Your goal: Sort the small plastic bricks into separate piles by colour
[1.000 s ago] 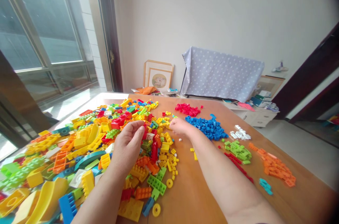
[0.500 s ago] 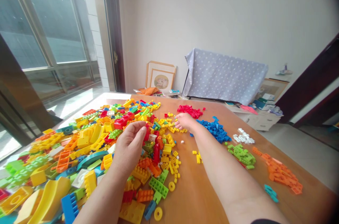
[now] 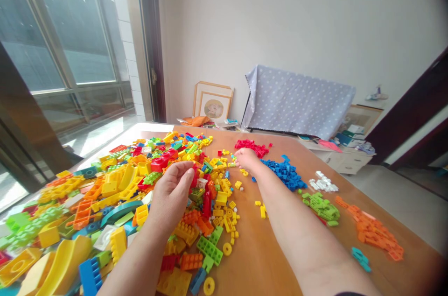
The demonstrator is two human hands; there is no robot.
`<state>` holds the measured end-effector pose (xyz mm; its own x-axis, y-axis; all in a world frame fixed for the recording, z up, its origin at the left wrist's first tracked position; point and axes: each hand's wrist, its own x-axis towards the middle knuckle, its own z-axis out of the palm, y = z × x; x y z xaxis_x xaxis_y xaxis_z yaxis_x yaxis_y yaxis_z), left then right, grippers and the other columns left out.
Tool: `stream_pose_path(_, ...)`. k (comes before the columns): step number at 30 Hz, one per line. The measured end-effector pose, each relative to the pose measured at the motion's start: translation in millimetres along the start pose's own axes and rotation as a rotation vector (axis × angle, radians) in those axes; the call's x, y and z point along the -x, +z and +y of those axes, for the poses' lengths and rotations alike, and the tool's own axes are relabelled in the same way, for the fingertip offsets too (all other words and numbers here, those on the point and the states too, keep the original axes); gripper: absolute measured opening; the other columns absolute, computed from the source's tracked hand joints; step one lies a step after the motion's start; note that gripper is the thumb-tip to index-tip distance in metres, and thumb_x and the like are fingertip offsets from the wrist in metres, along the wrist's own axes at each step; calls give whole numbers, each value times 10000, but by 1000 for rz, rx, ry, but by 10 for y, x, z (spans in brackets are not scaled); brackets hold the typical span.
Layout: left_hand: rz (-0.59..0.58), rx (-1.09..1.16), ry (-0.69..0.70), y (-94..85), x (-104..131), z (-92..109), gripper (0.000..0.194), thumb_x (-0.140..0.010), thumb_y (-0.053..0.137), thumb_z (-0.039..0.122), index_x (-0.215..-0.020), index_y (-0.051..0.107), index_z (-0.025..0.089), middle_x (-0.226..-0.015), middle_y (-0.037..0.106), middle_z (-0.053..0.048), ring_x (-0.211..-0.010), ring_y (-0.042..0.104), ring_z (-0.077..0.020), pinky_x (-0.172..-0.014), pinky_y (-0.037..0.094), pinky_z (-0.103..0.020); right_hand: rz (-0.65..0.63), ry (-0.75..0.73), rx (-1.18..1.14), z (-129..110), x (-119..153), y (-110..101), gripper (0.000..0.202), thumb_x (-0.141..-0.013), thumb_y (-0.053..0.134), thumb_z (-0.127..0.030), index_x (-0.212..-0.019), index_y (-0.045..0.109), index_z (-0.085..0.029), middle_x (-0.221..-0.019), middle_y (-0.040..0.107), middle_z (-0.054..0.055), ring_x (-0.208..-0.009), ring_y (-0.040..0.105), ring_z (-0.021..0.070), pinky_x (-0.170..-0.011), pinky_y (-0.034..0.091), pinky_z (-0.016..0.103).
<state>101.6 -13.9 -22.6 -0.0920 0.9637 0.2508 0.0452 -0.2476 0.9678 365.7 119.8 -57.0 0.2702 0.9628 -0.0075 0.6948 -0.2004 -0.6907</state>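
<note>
My left hand (image 3: 175,188) hovers over the right side of a big mixed heap of plastic toy bricks (image 3: 129,179). Its fingers are curled, thumb close to the forefinger; anything between them is hidden. A red brick (image 3: 207,203) lies just beyond the thumb. My right hand (image 3: 247,160) reaches to small loose pieces at the heap's far right edge, fingers bent down and close together. Tiny yellow and greenish bits lie at its fingertips; whether it grips one I cannot tell. Nearby are a small yellow brick (image 3: 238,185) and a small blue brick (image 3: 227,174).
Sorted piles lie on the wooden table (image 3: 259,254): red (image 3: 252,148), blue (image 3: 285,174), white (image 3: 324,182), green (image 3: 322,207) and orange (image 3: 373,228) bricks, plus a few teal pieces (image 3: 361,259). Several yellow bricks (image 3: 262,212) sit beside my right forearm.
Small yellow pieces below my right hand have spread to the right, and a small blue brick now shows there. My right hand has shifted slightly right; the left has barely moved.
</note>
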Motion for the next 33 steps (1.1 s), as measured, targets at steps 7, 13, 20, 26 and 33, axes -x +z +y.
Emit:
stream_pose_path(7,-5,-6,-18,8,26,50,438,-840,679,523,-1094,680,167,-1052,741,-76,-969,675,-222,-866,521,-318,11,-133,286,142,-98,73,229,-732,660,-68,-911,731,-192,-981,738,55,-953,649,200,-755,428,235)
stream_pose_path(13,-14,10,-18,10,17,24,438,-842,685,517,-1114,681,175,-1086,740,-77,-988,679,-221,-872,523,-318,-16,-149,409,164,-73,224,263,-766,676,-123,-1015,705,-200,-1024,729,80,-973,652,217,-780,441,256)
stream_pose_path(20,-19,-33,-17,16,12,22,445,-855,678,509,-1142,679,170,-1087,736,-66,-1013,670,-220,-908,516,-316,-34,-18,460,28,-23,242,260,-749,738,-175,-1006,750,-144,-1143,718,196,-1059,675,296,-833,482,310)
stream_pose_path(26,0,-96,-20,19,21,62,430,-857,677,500,-1147,693,183,-1077,734,-55,-1041,667,-230,-957,517,-339,-1,-17,371,-5,120,93,188,-745,752,-245,-906,755,-148,-998,751,154,-958,692,280,-759,482,287)
stream_pose_path(33,-7,-130,17,11,37,58,442,-850,669,523,-1142,700,194,-1050,743,-56,-1005,680,-237,-908,551,-340,115,-77,-15,351,644,-548,228,-861,609,-283,-1044,706,-186,-858,734,43,-734,650,154,-614,460,217)
